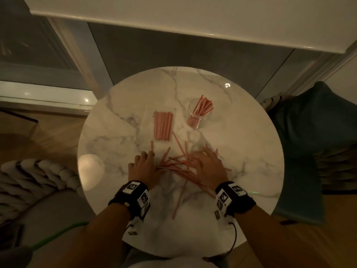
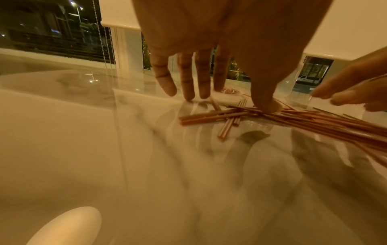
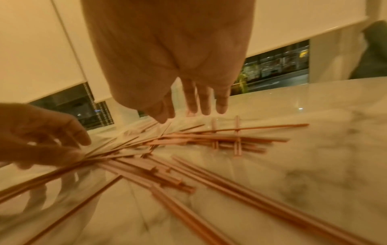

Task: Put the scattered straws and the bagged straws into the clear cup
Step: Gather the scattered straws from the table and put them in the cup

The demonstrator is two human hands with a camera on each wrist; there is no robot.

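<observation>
Several thin pink scattered straws lie crossed in a pile on the round marble table. My left hand lies flat at the pile's left end with straight fingers, its thumb pressing on the straws. My right hand lies flat over the pile's right end, fingers spread above the straws. Farther back a clear bag of straws lies flat. To its right stands the clear cup, holding several straws.
A pale oval glare spot sits near the table's left edge. A grey knitted cushion is at the left and a dark teal seat at the right. Window frames and a white blind lie beyond the table.
</observation>
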